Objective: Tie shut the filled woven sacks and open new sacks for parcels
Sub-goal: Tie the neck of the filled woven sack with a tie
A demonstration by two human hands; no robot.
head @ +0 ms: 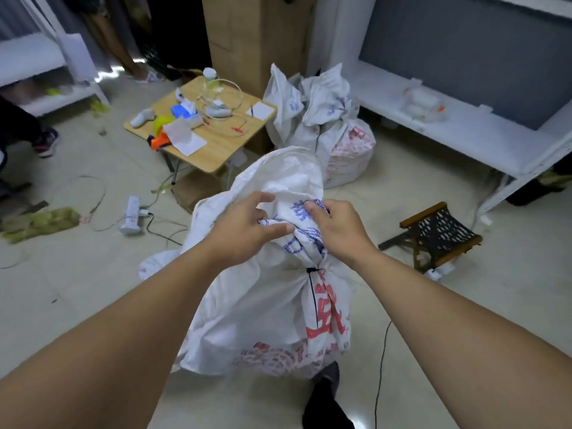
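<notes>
**Item:** filled woven sack (272, 320), white, with red print low on its side and blue print near the neck. It stands on the floor tiles directly beneath both grips. The neck is gathered and cinched by a black cable tie (312, 270) just below the right grip. The tie's tail hangs down the sack's front.

**Left grip** (247, 230): thumb and fingers are curled, pinching the loose fabric above the tie.

**Right grip** (337, 227): fingers are curled over the same bunched fabric from the opposite side. The blue print lies between the two grips, which are close together.

**White woven cloth** (288, 171): rises just beyond the grips. Whether it is this sack's own mouth or a separate sack cannot be told.

**Surroundings**
- Beyond the grips: more sacks (325, 125), crumpled at the top, close behind the cloth.
- Beyond and left of the left grip: low wooden bench (216, 156) carrying paper sheets, thin cables, a clear bowl and small yellow and orange objects. Its near corner is near the cloth.
- Left of the left grip, well apart: white power strip (131, 215) on the floor, with a dark lead.
- Right of the right grip, apart: folding stool (439, 236) with a dark netted seat.
- Beyond and right: white shelf (464, 128) along the wall.
- Under the right forearm: thin black cable (382, 366) running across the floor.
- Nearer than the sack's base: dark shoe (325, 397).
</notes>
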